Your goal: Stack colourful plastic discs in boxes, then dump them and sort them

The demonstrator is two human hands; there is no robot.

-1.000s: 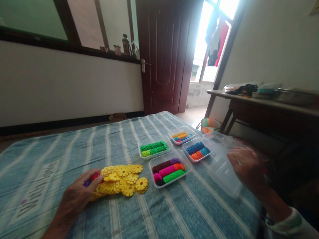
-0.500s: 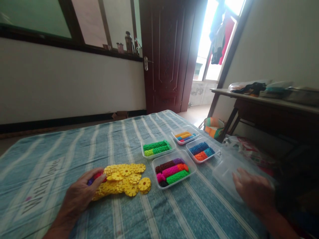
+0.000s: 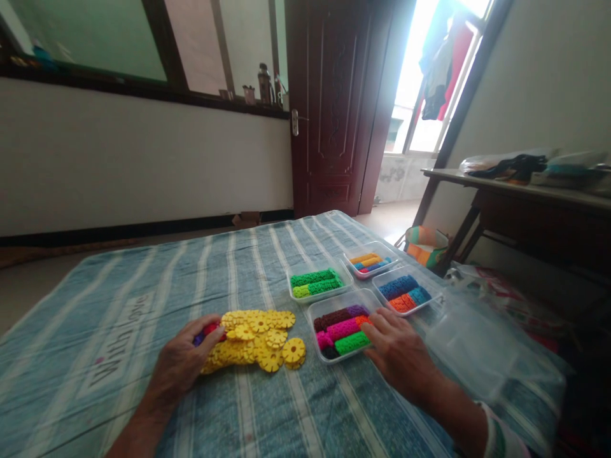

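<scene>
My left hand (image 3: 186, 350) is closed around a short stack of red and purple snowflake discs (image 3: 210, 331), mostly hidden by the fingers. Right beside it, a pile of yellow snowflake discs (image 3: 255, 340) lies on the striped cloth. My right hand (image 3: 401, 350) is at the right wall of the nearest clear plastic box (image 3: 312, 346), fingers over the rim and thumb outside. Inside that box are rows of discs: brown and purple, pink and orange (image 3: 342, 328), green, and black.
Behind stand clear boxes with green rows (image 3: 291, 298), with blue and orange rows (image 3: 405, 312), and with yellow and blue rows (image 3: 356, 275). Clear lids (image 3: 470, 346) lie at the right edge of the blue striped cloth (image 3: 329, 420). A table (image 3: 520, 187) stands on the right.
My right hand has moved left from the clear lids to the nearest box's right side. My left hand stays on the red and purple discs. The view has shifted a little.
</scene>
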